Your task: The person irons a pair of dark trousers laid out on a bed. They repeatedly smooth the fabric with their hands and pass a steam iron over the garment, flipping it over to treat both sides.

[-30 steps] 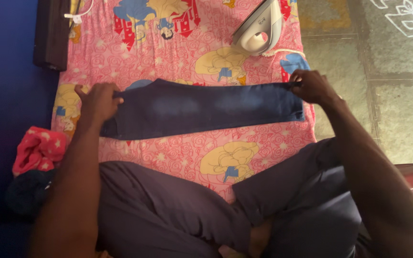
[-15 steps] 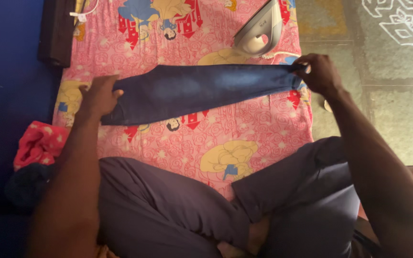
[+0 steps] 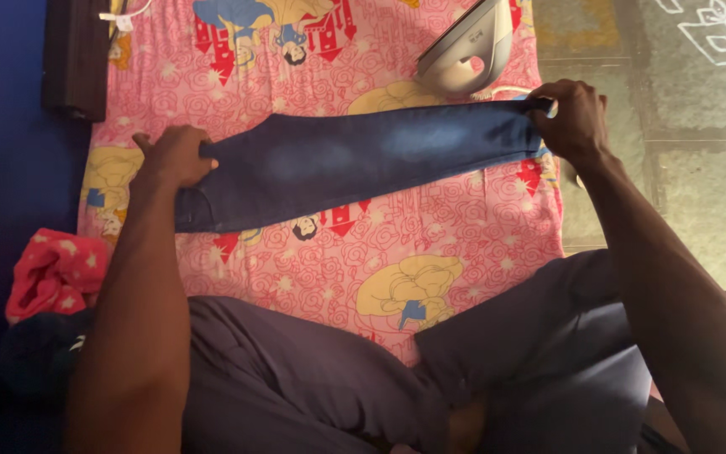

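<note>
Folded blue jeans (image 3: 363,164) stretched across the pink cartoon-print sheet (image 3: 430,252), long axis running left edge to right edge, tilted slightly up toward the right. Left hand (image 3: 174,155) pressed on the near-left end, fingers over the fold; right hand (image 3: 569,118) clamped on the far-right end. Hands well apart, one per end, neither nearer the middle. Count: one jeans, one white iron (image 3: 468,50) just beyond the right end, one red cloth (image 3: 56,273) off the sheet's left edge.
</note>
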